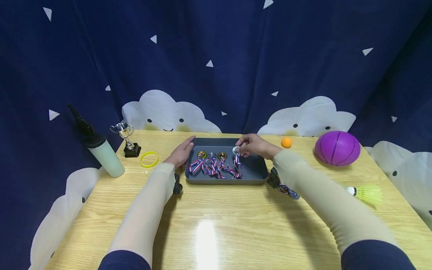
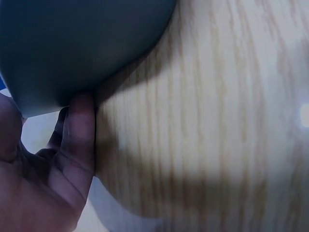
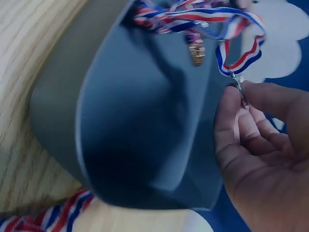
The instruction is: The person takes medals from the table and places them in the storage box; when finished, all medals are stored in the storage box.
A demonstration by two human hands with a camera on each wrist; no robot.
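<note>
Overhead light was mirrored as a white glare patch on the bench (image 1: 206, 240), the head view was bowed at its edges, and both wrist views were blurred.

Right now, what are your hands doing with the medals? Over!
Left hand flat against the tray's left edge. Right hand pinching a silver medal over the tray. Three medals already laid inside. Nothing in the way.

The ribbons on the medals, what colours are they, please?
Red, white and blue stripes on the ribbons; right wrist view shows it best.
</note>
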